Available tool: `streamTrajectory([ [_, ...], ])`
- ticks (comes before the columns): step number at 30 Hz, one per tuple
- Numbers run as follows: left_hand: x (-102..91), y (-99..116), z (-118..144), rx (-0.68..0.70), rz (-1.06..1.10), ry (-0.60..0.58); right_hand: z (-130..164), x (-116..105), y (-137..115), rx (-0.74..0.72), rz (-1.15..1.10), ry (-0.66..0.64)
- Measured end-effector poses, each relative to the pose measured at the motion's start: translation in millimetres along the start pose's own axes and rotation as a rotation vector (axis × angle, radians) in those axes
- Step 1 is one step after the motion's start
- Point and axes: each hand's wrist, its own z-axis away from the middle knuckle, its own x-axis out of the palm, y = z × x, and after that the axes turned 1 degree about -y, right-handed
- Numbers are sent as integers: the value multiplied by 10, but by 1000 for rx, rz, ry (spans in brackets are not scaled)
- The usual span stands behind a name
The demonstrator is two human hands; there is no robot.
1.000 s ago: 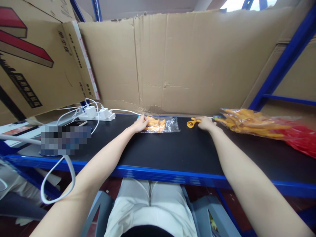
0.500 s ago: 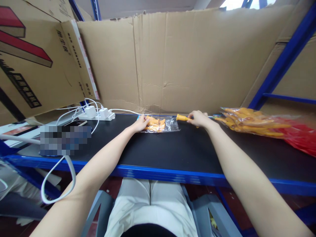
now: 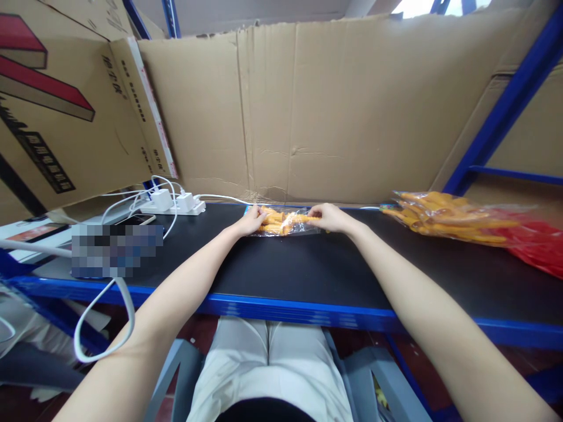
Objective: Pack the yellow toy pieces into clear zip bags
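A flattened cardboard sheet [image 3: 308,111] filled the upper middle of the frame, behind the black worktop [image 3: 308,275] that crossed the centre. At right lay a large bag of yellow pieces [image 3: 444,218] on red plastic. At upper left sat a white power strip [image 3: 173,203]. Just above the frame's centre lay a small clear bag [image 3: 285,222] of yellow pieces. The left hand [image 3: 250,221] pinned its left end, fingers pressed flat on it. The right hand [image 3: 329,217], which half a second earlier had been right of the bag carrying a yellow piece [image 3: 303,218], had come to the bag's right mouth, pinching that piece, now partly inside. Judging by this, one more piece was going in.
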Motion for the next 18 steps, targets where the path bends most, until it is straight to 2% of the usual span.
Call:
streamTrajectory([
  [6, -12, 35, 15, -20, 44, 6, -40, 92, 81, -85, -321, -84],
  [9, -5, 52, 13, -53, 126, 13, -36, 103, 98, -71, -347, -100],
  [12, 9, 74, 12, -68, 202, 11, -28, 81, 108, -79, -306, -55],
  [18, 13, 92, 15, -58, 189, 25, -57, 36, 174, -81, -410, -49],
])
